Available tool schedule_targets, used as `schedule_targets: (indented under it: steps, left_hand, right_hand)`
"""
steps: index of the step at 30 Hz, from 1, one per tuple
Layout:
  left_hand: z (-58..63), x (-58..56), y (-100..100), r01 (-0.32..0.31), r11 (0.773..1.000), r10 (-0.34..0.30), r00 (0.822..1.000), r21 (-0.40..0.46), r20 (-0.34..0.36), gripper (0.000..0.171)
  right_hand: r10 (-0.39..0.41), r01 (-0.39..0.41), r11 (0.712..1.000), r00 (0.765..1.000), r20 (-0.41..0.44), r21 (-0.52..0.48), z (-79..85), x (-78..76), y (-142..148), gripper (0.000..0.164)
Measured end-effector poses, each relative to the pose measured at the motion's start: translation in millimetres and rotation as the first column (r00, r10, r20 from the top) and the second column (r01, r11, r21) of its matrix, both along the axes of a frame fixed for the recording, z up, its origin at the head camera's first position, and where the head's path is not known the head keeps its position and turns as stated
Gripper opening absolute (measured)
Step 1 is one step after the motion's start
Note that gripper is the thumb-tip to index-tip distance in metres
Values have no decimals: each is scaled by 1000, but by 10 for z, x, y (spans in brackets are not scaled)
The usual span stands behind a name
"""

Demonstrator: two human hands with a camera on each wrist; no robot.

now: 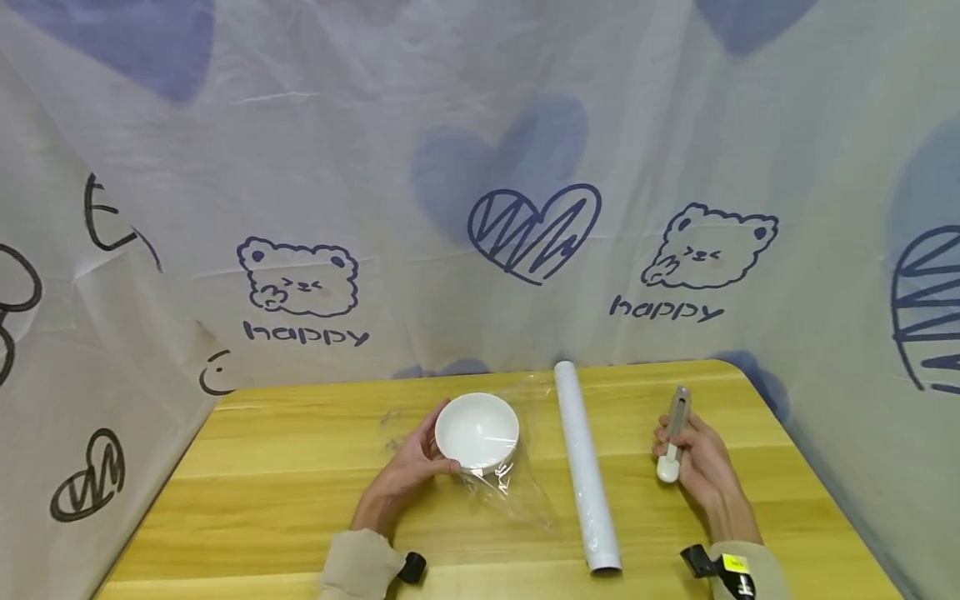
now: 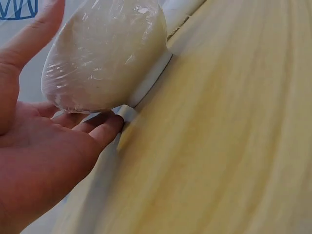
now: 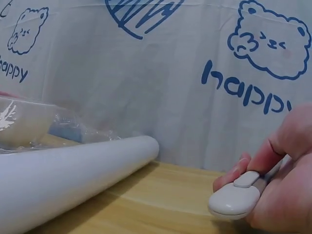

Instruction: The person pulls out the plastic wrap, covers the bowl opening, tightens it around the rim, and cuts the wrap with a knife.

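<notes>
A white bowl (image 1: 477, 432) is wrapped in clear plastic film (image 1: 517, 500), whose loose end trails to the right. My left hand (image 1: 411, 463) grips the bowl from its left side, thumb at the near rim and fingers behind. In the left wrist view, the wrapped bowl (image 2: 107, 58) tilts above the table with fingertips beneath it. A grey and white utility knife (image 1: 678, 421) is held in my right hand (image 1: 705, 462), pointing away from me. Its white rounded end (image 3: 234, 200) shows in the right wrist view; whether the blade is out cannot be seen.
A long white roll (image 1: 587, 475) lies lengthwise between the hands on the yellow wooden table (image 1: 277, 492). Behind the table hangs a pale cloth (image 1: 420, 300) printed with hearts and bears. Similar cloth closes off both sides.
</notes>
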State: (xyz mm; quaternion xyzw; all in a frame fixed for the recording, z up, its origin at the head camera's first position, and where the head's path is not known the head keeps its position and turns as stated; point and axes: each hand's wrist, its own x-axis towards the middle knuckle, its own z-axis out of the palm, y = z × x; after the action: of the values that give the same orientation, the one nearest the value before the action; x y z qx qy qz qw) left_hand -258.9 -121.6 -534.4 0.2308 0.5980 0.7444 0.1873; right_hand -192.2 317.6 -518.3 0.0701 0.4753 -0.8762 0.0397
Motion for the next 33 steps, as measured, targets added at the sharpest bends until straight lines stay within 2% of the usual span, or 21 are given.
schedule_targets:
  steps: [4,7,9,11,12,15,18,19,22,26,29,32,33]
  left_hand:
    - [-19,2,10,2,1000,-2,1000,5,26,112]
    - [-16,10,8,-13,1000,13,1000,3,22,111]
    - [-17,15,8,-23,1000,23,1000,12,16,109]
    - [-13,25,21,-30,999,30,1000,21,7,108]
    - [-12,30,29,-34,999,34,999,23,9,107]
    - [-25,42,48,-42,999,42,999,25,18,106]
    - [-42,54,53,-46,999,46,999,19,10,106]
    - [-46,58,55,-45,999,45,999,19,-1,108]
    - [-47,76,64,-42,999,42,998,-5,-47,116]
    - [-28,125,88,-82,991,70,992,-106,-106,126]
    - [-20,152,91,-125,979,106,987,-161,-117,129]
    - [-30,158,111,-145,975,127,986,-170,-110,128]
    - [-32,157,113,-148,975,130,985,-168,-111,127]
  right_hand:
    - [8,-8,999,1000,-5,46,-14,30,27,77]
    - [-5,6,992,1000,-4,128,-8,32,11,78]
    - [-34,33,974,999,1,222,2,25,-17,78]
    - [-73,62,932,997,17,356,11,18,-49,78]
    - [-104,84,896,994,21,435,11,12,-66,76]
    - [-209,141,739,978,25,659,-3,0,-111,66]
    - [-301,179,586,954,7,790,-33,-10,-152,53]
    - [-315,185,549,949,-4,815,-41,-11,-164,51]
    - [-336,202,466,941,-39,861,-62,-18,-194,48]
    - [-343,247,337,931,-126,909,-83,-33,-223,44]
    - [-346,299,240,915,-207,924,-108,-51,-245,36]
    - [-355,339,157,896,-268,928,-130,-48,-228,27]
    - [-346,345,140,895,-280,928,-127,-44,-220,27]
